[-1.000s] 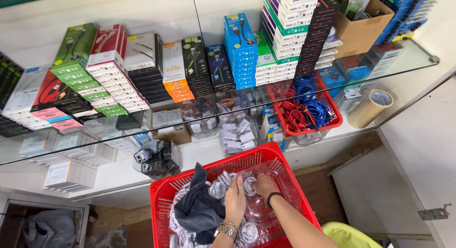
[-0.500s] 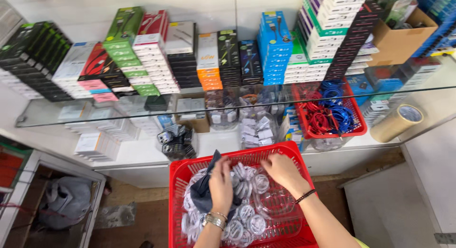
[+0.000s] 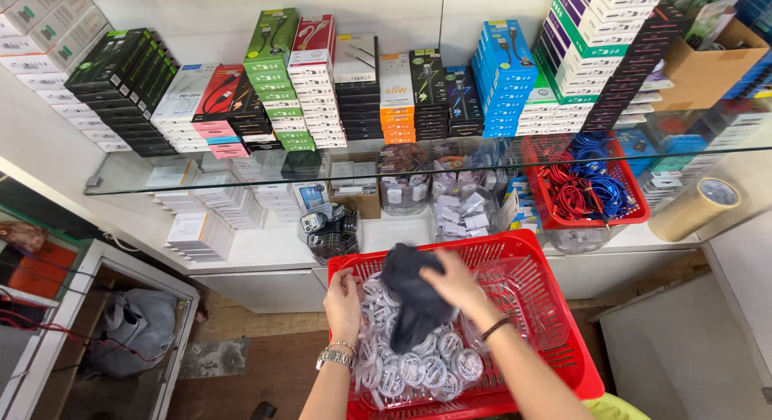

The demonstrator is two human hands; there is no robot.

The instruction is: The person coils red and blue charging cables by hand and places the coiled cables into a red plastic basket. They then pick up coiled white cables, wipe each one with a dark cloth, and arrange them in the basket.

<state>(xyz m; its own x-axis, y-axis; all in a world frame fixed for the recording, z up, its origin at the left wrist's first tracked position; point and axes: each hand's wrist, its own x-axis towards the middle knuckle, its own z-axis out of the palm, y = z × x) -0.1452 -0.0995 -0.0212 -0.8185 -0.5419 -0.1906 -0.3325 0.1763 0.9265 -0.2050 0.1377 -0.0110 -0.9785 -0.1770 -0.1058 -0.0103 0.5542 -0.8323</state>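
Reaching into a red basket (image 3: 555, 307), the right hand (image 3: 450, 282) has its fingers curled around a dark cloth (image 3: 412, 295), near the middle of the basket. The left hand (image 3: 344, 301), at nine o'clock from the cloth, rests with fingers bent on bagged white cables (image 3: 418, 370). At twelve o'clock, a glass shelf (image 3: 137, 175) holds stacks of boxes (image 3: 354, 86).

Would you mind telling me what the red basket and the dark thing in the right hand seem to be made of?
Red basket: looks like glossy moulded plastic, with slotted lattice walls. Dark thing under the right hand: probably soft matte cloth, since it folds and droops limply.
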